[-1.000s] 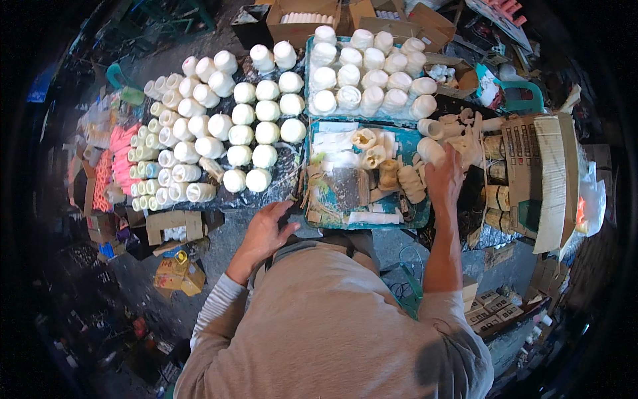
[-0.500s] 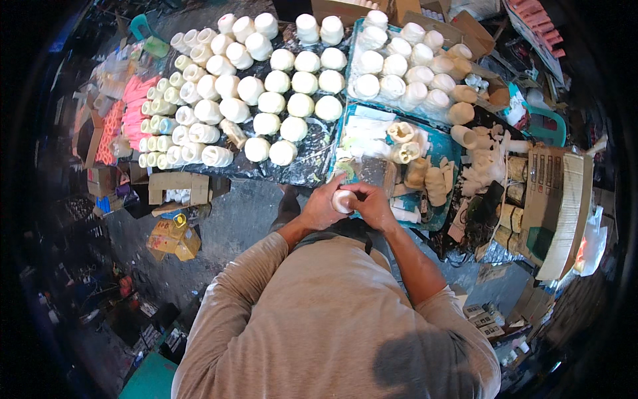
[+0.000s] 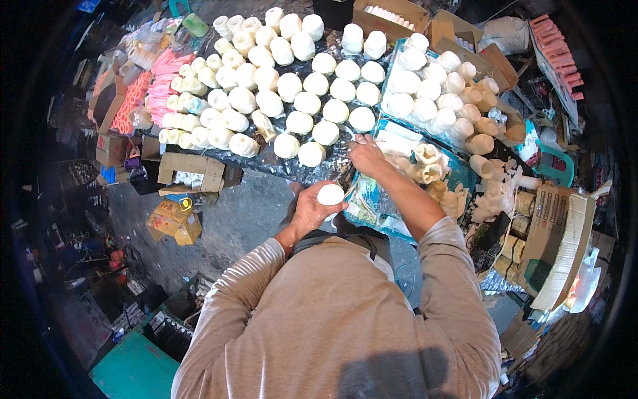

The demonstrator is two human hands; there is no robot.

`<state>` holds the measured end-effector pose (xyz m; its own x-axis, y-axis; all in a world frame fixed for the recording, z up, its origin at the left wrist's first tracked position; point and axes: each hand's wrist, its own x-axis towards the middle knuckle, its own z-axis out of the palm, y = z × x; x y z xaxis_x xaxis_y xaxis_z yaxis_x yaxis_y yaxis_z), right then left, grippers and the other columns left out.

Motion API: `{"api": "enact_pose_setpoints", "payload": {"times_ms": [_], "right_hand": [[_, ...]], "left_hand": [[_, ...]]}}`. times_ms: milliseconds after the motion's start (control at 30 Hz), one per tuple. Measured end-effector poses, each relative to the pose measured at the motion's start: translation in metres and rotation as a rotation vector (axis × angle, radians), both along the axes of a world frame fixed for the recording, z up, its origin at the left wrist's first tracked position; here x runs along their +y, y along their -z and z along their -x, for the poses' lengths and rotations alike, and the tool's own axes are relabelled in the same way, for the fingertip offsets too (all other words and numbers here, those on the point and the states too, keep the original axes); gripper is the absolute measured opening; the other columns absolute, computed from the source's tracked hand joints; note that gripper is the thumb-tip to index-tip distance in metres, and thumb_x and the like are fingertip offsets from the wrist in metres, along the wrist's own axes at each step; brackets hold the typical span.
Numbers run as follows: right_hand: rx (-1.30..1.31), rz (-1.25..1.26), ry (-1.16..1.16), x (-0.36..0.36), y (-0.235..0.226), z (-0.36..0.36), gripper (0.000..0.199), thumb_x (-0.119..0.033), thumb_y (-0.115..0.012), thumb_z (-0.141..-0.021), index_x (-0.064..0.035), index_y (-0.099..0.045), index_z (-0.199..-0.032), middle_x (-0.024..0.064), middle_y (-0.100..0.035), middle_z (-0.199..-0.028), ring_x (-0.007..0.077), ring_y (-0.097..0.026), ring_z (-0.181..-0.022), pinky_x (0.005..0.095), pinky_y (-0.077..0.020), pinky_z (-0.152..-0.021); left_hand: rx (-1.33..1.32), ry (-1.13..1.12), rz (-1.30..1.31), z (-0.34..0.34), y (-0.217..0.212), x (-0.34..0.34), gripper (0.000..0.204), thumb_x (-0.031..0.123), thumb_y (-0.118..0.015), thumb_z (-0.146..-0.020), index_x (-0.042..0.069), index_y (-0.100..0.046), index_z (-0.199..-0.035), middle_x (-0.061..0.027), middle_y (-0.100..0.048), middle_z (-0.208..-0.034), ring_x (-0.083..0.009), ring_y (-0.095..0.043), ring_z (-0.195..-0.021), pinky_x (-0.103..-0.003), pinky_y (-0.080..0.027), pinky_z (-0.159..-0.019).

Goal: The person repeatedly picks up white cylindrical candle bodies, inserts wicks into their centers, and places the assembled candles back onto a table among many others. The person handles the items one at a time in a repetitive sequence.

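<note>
Leftmost, clutter is too dark to identify. Grey floor fronts a dark-covered table bearing rows of white cylinders. Left hand: holding one white piece at the near side, underside hidden. Right hand: at the left edge of the teal tray; grip cannot be told.

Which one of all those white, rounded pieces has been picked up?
The white piece in the left hand, just in front of the shirt; the other white, rounded ones sit grouped in rows beyond it.
</note>
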<state>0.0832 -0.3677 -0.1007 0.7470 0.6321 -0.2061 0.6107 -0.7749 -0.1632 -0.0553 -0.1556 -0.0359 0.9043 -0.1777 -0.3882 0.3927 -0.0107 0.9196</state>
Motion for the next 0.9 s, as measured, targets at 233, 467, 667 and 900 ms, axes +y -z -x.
{"api": "enact_pose_setpoints", "payload": {"times_ms": [233, 467, 667, 900], "right_hand": [[0.311, -0.545, 0.524, -0.064, -0.113, 0.035, 0.015, -0.01, -0.073, -0.094, 0.0045, -0.075, -0.096, 0.017, -0.077, -0.098, 0.0275, -0.073, -0.083, 0.0395, -0.0584, -0.074], [0.528, -1.563, 0.819, -0.031, -0.224, 0.128, 0.009, -0.002, -0.073, -0.099, 0.0044, -0.07, -0.104, 0.0092, -0.075, -0.096, 0.0137, -0.07, -0.083, 0.0298, -0.0595, -0.077], [0.306, -1.473, 0.766, -0.007, -0.226, 0.139, 0.008, -0.002, -0.075, -0.098, 0.0036, -0.071, -0.103, 0.0082, -0.075, -0.095, 0.0116, -0.069, -0.085, 0.0283, -0.0573, -0.079], [0.173, -1.29, 0.672, -0.014, -0.226, 0.135, 0.009, -0.003, -0.076, -0.097, 0.0018, -0.072, -0.102, 0.0108, -0.076, -0.093, 0.0132, -0.07, -0.084, 0.0293, -0.0559, -0.077]], "left_hand": [[-0.372, 0.085, -0.128, -0.009, -0.05, 0.011, 0.029, 0.005, -0.09, -0.076, 0.003, -0.08, -0.103, -0.0077, -0.076, -0.097, -0.0189, -0.072, -0.086, -0.032, -0.057, -0.077], [-0.549, 0.111, -0.254, -0.021, -0.109, -0.006, 0.031, 0.006, -0.09, -0.076, 0.006, -0.08, -0.105, -0.0101, -0.073, -0.094, -0.0235, -0.072, -0.081, -0.035, -0.057, -0.073], [-0.6, 0.116, -0.291, -0.027, -0.121, -0.029, 0.032, 0.004, -0.089, -0.073, 0.005, -0.079, -0.104, -0.0122, -0.074, -0.095, -0.027, -0.072, -0.084, -0.037, -0.057, -0.075], [-0.584, 0.106, -0.328, -0.023, -0.126, -0.038, 0.034, 0.004, -0.09, -0.071, 0.005, -0.079, -0.103, -0.0132, -0.073, -0.093, -0.0292, -0.072, -0.084, -0.038, -0.057, -0.075]]}}
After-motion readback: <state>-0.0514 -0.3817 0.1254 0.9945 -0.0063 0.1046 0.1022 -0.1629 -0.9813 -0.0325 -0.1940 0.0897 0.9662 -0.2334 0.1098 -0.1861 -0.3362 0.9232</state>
